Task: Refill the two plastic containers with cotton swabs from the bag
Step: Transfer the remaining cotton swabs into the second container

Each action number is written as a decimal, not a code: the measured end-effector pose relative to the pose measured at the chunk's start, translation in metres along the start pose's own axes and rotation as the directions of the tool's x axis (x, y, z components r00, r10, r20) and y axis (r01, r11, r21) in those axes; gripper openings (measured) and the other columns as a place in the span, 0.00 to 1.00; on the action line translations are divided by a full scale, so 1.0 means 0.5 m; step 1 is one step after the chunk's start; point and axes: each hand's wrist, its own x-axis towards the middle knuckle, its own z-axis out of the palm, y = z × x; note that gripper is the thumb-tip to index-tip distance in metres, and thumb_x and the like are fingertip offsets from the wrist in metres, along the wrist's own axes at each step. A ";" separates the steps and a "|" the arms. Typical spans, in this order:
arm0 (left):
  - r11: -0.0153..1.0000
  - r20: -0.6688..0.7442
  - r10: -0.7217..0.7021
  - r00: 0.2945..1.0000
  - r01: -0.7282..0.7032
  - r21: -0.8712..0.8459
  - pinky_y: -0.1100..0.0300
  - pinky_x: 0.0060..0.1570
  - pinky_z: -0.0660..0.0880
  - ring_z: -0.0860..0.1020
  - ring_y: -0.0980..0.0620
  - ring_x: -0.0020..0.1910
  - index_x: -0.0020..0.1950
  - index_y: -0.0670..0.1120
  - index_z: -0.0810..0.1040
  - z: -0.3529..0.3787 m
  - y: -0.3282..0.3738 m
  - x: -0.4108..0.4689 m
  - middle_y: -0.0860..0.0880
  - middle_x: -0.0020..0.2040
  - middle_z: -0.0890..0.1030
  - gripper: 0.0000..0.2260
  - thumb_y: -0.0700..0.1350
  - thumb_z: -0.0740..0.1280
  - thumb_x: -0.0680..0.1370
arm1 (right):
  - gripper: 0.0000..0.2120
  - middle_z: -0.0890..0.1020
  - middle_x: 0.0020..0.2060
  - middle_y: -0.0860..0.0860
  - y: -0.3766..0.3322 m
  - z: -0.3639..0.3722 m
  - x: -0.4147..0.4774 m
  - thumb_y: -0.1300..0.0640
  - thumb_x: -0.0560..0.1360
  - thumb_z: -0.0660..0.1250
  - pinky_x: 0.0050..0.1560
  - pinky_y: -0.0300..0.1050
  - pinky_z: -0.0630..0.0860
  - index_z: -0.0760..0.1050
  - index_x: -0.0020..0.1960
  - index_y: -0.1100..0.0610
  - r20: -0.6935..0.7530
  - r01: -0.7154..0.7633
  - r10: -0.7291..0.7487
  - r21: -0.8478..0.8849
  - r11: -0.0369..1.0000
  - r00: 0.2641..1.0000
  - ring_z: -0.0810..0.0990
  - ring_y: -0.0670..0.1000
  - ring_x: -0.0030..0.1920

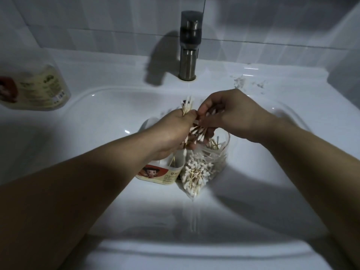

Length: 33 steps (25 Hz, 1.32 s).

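White-tipped, wooden-stemmed cotton swabs [187,106] stand as a bundle in the grip of the left hand [173,131], fingers curled round the stems; tips show above the fist and more below it, so the bundle's long axis runs roughly upright, leaning away from the person; the right hand [231,115], just beside that grip and meeting it at the fingertips, pinches more swabs, apparently squaring or adding to the bundle.

The small round plastic container with a red cartoon label [161,174] sits in the white ceramic sink [109,94], directly below the left grip and slightly nearer the person; its mouth is hidden by the left wrist, so its fill cannot be told; the clear plastic bag [204,164], holding many swabs, lies below the right grip, against the container's side; the second plastic container with a pale label [41,88] rests on the bench well to the left of both grips.

Judgement: the coming move is a straight descent; the bundle's axis nearly matches the upright container beneath it; the left hand is the nearer; the risk is loose stems catching the rim and scattering into the basin.
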 end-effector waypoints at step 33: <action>0.992 0.200 -0.006 0.980 0.031 -0.119 0.66 0.23 0.60 0.61 0.58 0.25 0.49 0.45 0.72 0.001 -0.004 0.000 0.54 0.28 0.64 0.10 0.44 0.55 0.87 | 0.12 0.80 0.40 0.64 0.010 0.016 0.007 0.61 0.81 0.62 0.53 0.62 0.81 0.80 0.51 0.69 0.047 0.035 -0.038 0.081 0.996 0.998 0.78 0.51 0.40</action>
